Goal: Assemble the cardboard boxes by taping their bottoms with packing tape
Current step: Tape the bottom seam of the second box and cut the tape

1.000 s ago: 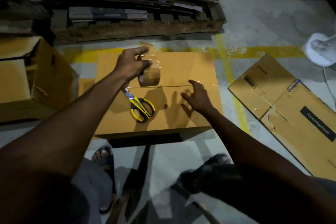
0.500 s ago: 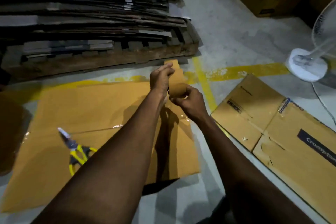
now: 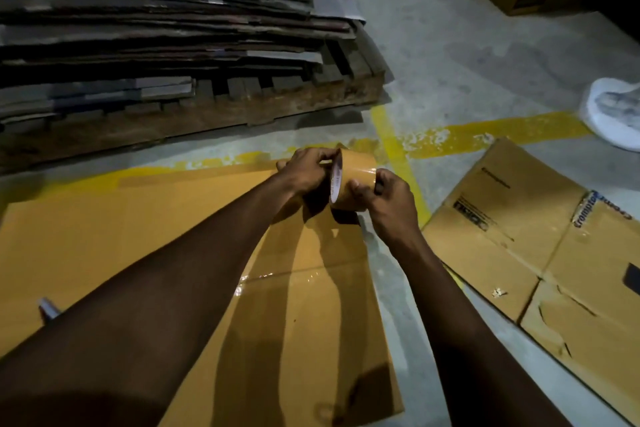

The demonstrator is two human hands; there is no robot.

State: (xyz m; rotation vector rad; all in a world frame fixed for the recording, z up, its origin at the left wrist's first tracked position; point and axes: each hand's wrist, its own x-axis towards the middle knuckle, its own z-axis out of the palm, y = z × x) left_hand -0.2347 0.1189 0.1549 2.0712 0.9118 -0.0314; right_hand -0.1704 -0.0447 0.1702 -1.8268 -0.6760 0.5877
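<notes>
Left hand [image 3: 306,168] pinches the rim of the packing tape roll [image 3: 355,180] and right hand [image 3: 389,196] curls round its other side, both just above the frame's centre, over the flat cardboard box [image 3: 104,243]. I judge the roll light, stiff and slick: grip it by the core and sides, and let fingertips lift the sticky free end.

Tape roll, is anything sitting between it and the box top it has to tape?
Nothing visible. The left hand and right hand hold the tape roll above the box; the cardboard under it is bare.
</notes>
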